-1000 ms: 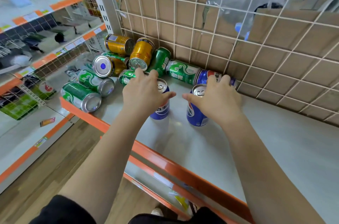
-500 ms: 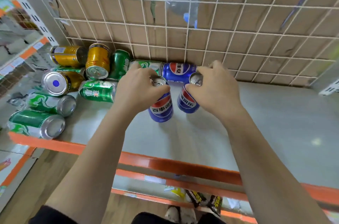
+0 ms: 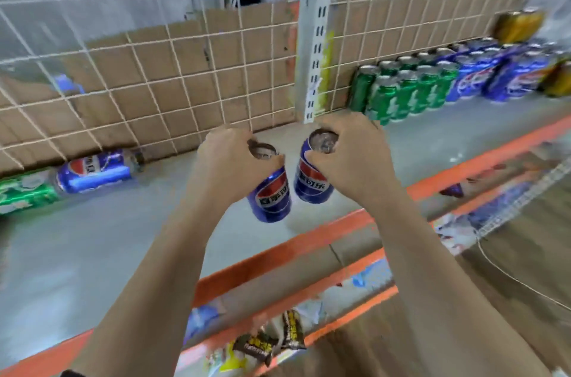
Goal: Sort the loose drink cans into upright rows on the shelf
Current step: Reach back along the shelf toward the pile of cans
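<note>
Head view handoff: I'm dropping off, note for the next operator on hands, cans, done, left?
Left hand grips the left blue can by its top; right hand grips the right blue can likewise, both over the shelf.
Done: upright green row and blue row stand far right.
Left: add these two to the blue row; lying blue can and lying green can wait far left.

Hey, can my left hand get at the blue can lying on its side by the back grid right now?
Probably not as is. The shelf between the left hand and the lying blue can looks free, but its fingers grip a second blue can, which would need setting down first.
</note>
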Tool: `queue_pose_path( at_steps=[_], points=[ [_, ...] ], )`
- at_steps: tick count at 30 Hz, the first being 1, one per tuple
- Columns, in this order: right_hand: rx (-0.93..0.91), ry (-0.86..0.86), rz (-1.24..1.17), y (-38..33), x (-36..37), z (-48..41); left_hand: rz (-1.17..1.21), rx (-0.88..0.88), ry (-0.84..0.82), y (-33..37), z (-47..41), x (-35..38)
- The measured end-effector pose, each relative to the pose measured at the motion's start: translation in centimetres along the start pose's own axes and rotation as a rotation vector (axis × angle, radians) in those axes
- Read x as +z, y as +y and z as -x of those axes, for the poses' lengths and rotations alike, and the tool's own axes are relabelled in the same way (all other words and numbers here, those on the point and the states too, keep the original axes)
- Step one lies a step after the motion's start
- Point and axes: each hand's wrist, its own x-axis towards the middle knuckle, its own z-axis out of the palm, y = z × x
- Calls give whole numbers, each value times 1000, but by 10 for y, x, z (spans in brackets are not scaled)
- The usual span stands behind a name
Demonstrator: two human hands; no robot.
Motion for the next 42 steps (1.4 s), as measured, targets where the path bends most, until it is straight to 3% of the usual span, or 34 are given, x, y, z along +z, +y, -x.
queue_pose_path(
  at_steps=[12,20,25,34,42],
  points=[
    [155,-12,80,239,-147,31,137,245,-40,259,-10,129],
    [259,-11,13,349,-181,7,101,449,-95,354,-53,180],
    [152,-75,54,416,-183,-42,0,495,-176,399,-111,218],
    [-13,-218,16,507,-181,-162,-114,369,-212,451,-211,261],
    [-169,-350,50,541,-167,-243,-194,255,-196,465,-259,281]
  ],
)
